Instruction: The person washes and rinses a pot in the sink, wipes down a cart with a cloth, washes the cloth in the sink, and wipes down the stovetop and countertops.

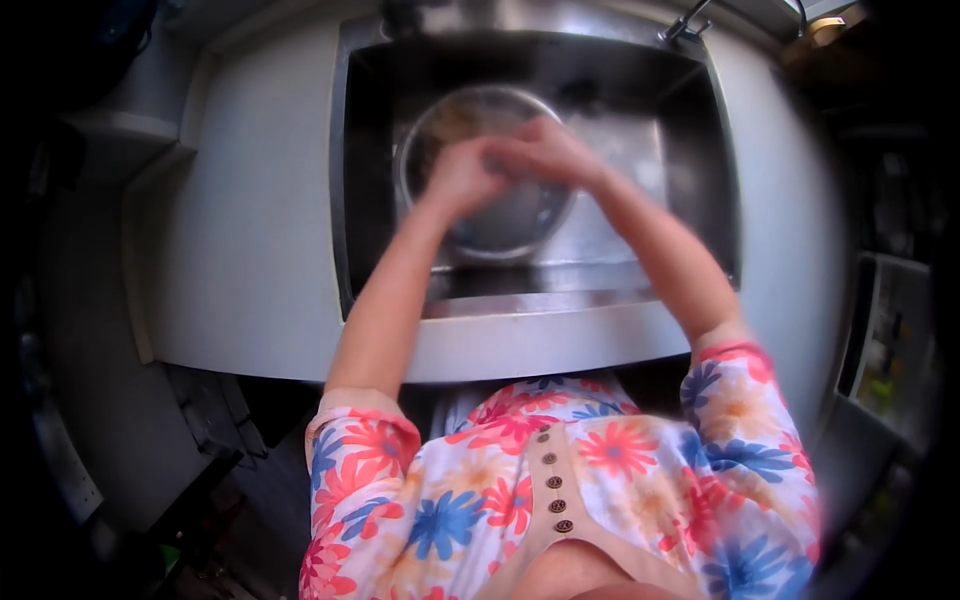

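A round metal bowl stands in the left part of a steel sink. Something brownish, too blurred to name, shows at the bowl's upper left. Over the bowl, my left hand and my right hand meet, their fingers overlapping near the middle. Motion blurs both hands, so I cannot make out how the fingers are bent or whether anything is between them.
Light countertop surrounds the sink, with its front edge close to my body. A faucet rises at the sink's back right. At the far right is a rack or tray with blurred contents.
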